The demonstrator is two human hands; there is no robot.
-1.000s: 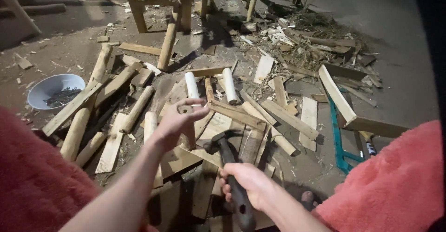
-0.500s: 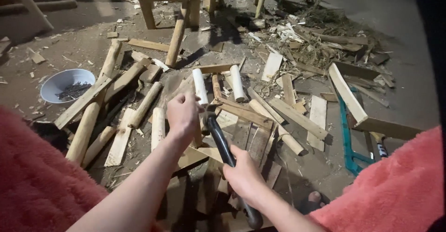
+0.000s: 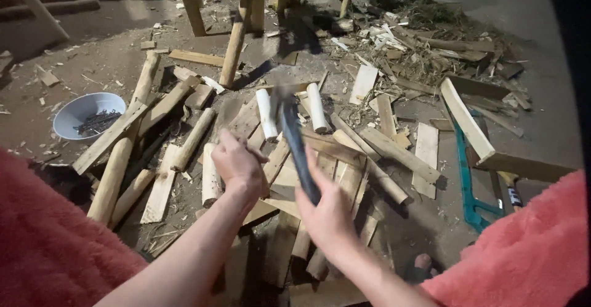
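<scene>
over wood scraps (image 3: 394, 153): two hands (image 3: 240, 165), one hammer (image 3: 295, 141), perhaps raised.

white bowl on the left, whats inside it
The round white bowl on the dirt floor holds a dark heap of thin metal pieces, probably nails, piled toward its right side. The bowl's bottom beneath the heap is covered, so its depth cannot be seen.

Wood offcuts (image 3: 381, 147) crowding the hands (image 3: 240, 165)

Single head-worn view, looking steeply down and forward, close above both hands (image 3: 240, 165) at lower centre, wood scraps (image 3: 369, 141) on the ground just beyond, trestle legs (image 3: 237, 36) along the top edge
</scene>
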